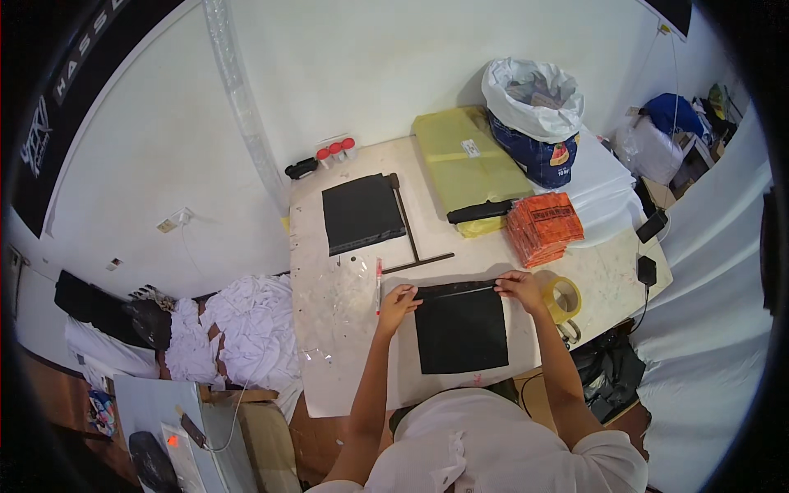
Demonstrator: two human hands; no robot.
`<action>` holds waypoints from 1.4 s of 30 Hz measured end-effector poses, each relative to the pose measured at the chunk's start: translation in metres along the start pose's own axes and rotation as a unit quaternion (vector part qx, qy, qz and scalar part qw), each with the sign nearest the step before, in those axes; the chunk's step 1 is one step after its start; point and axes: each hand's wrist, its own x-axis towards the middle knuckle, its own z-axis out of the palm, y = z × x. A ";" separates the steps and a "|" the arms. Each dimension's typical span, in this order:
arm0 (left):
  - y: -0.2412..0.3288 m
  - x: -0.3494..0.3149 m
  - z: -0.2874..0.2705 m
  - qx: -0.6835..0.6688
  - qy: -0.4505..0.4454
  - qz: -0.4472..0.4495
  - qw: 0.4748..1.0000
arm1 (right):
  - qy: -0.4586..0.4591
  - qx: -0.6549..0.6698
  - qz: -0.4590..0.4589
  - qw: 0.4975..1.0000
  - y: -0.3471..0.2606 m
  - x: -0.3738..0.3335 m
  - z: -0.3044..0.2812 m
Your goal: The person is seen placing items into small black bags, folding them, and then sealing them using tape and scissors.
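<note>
A flat black square of cloth-like material (462, 335) lies on the table in front of me, with a folded band along its far edge. My left hand (399, 306) pinches the far left corner of that band. At the far right corner, my right hand (521, 289) grips the same band between thumb and fingers. A thin light strip shows along the fold near my right hand. Beyond, a stack of similar black squares (363, 214) rests beside a dark T-shaped ruler (406, 218). A red-and-white pen (379, 286) lies near my left hand.
Right of my right hand are a yellow tape roll (562, 299) and an orange packet stack (542, 228). Farther back are yellow folded sheets (464, 152), a black roll (480, 212) and a blue-and-white sack (534, 123). Red-capped containers (335, 150) stand at the wall. White cloth (255, 324) is heaped left.
</note>
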 end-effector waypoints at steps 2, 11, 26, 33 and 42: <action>0.001 0.000 -0.002 0.010 -0.008 0.003 1.000 | -0.009 -0.002 -0.002 1.000 0.000 -0.001 -0.003; -0.007 -0.007 -0.016 0.031 -0.047 0.056 0.997 | -0.068 -0.128 -0.035 0.989 -0.014 -0.007 -0.011; -0.006 -0.018 -0.025 0.206 -0.102 0.178 0.957 | -0.138 -0.299 -0.111 0.938 -0.003 -0.014 -0.019; -0.003 -0.021 -0.023 0.260 -0.110 0.208 0.937 | -0.119 -0.383 -0.230 0.887 -0.007 -0.027 -0.013; 0.002 -0.029 -0.023 0.326 -0.115 0.248 0.905 | -0.106 -0.416 -0.310 0.848 0.004 -0.029 -0.013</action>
